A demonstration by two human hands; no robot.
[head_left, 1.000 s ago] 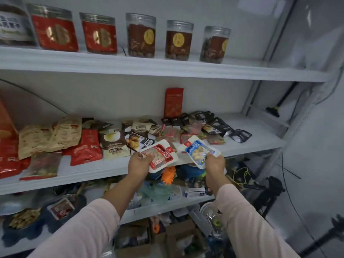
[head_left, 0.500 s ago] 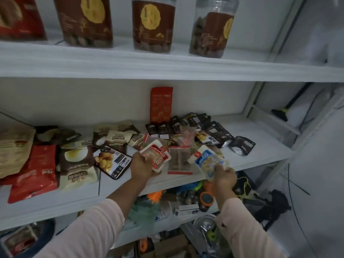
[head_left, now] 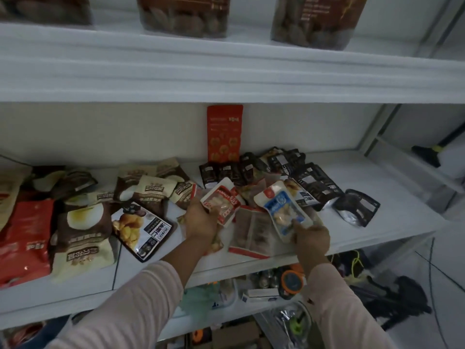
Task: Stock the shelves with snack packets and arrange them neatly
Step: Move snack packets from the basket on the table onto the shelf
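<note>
L hand [head_left: 201, 220] grips a red-and-white peanut packet [head_left: 221, 200] by its lower end. R hand [head_left: 312, 238] pinches a blue-and-white snack packet [head_left: 281, 207] at its bottom edge. Both are over the front of the middle shelf [head_left: 377, 230]. Prob. light, glossy film w/ lumpy contents: slippery, crushable, so take the flat sealed edge, not the bulge. Beneath lies a flat clear sachet w/ red trim [head_left: 251, 235]. Behind are shiny black sachets [head_left: 314, 182], heaped, then an orange pouch [head_left: 224, 133] upright at the back wall.

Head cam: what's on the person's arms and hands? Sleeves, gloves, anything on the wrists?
Long pale pink sleeves, faintly ribbed: left sleeve and right sleeve alike. The left hand and right hand are bare: no gloves, watch or rings visible.
</note>
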